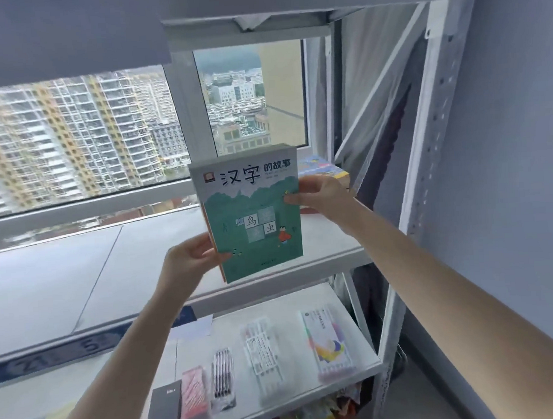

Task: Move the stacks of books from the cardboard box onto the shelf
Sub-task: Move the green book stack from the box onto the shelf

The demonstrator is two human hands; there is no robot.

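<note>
**Two hands, two lots of books, five packs**

Two hands are in view, the left hand [190,256] and the right hand [319,193]. They hold one stack of books [253,217]. Its green cover and the orange edge behind it show at least two books, but the full number cannot be told. One pile of books [323,169] lies further back, also uncountable.

One shelf [424,168] shows two boards, the upper board [142,266] and the lower board [358,343]. The lower board carries five packs:
- one black box [166,407]
- one pink pack [194,395]
- one pack of black pens [222,377]
- one clear pack [264,355]
- one white box [329,345]

There is also one slip of paper [191,328].
</note>
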